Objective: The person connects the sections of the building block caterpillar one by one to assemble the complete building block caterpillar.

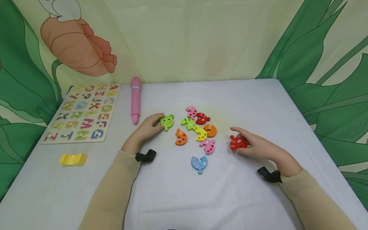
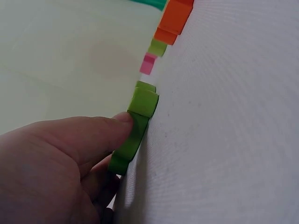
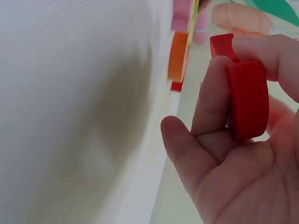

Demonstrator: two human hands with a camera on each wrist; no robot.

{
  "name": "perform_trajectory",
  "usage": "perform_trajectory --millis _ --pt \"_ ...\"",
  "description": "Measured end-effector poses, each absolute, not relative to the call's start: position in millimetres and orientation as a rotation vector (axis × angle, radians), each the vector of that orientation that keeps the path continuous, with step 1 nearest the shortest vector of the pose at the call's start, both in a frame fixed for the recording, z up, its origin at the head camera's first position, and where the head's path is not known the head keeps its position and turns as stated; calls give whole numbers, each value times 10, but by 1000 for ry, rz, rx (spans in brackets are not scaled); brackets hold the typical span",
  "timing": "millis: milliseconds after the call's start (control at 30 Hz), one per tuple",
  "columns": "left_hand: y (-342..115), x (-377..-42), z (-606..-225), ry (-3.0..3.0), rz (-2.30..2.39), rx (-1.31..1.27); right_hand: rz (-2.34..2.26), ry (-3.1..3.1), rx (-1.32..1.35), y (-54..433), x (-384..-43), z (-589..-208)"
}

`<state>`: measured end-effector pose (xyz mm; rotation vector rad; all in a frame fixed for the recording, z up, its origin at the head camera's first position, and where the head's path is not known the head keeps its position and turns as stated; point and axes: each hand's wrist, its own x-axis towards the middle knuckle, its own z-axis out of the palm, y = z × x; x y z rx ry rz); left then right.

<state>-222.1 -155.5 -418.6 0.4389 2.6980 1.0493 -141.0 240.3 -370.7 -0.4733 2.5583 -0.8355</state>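
My left hand [image 1: 147, 128] pinches a green frog-face puzzle piece [image 1: 167, 122] at its left edge, low at the white tabletop. In the left wrist view the thumb [image 2: 105, 133] presses on the green side of that piece. Over at the right, my right hand [image 1: 258, 146] grips a red puzzle piece [image 1: 237, 143] marked 2, held above the cloth in the right wrist view. Between the hands lie several curved number pieces, among them an orange one [image 1: 181, 137] nearest the left hand, a yellow one [image 1: 201, 133], a pink one [image 1: 208, 146] and a blue one [image 1: 199, 164].
A wooden alphabet board [image 1: 107, 135] lies at the back left, with a pink microphone-shaped stick [image 1: 135, 100] beside it. In front of the board sits a yellow wavy block [image 1: 73, 159]. A printed curtain [image 1: 184, 41] hangs behind the table.
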Motion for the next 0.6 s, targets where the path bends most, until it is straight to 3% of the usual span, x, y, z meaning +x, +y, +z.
perform_trajectory --millis 200,600 --pt "-1551 -2214 -4187 2686 1049 424 -851 2514 -655 2182 -1508 -3749" --pt "-1544 -2219 -4184 2672 1057 421 -967 2532 -663 1560 -1678 -3677"
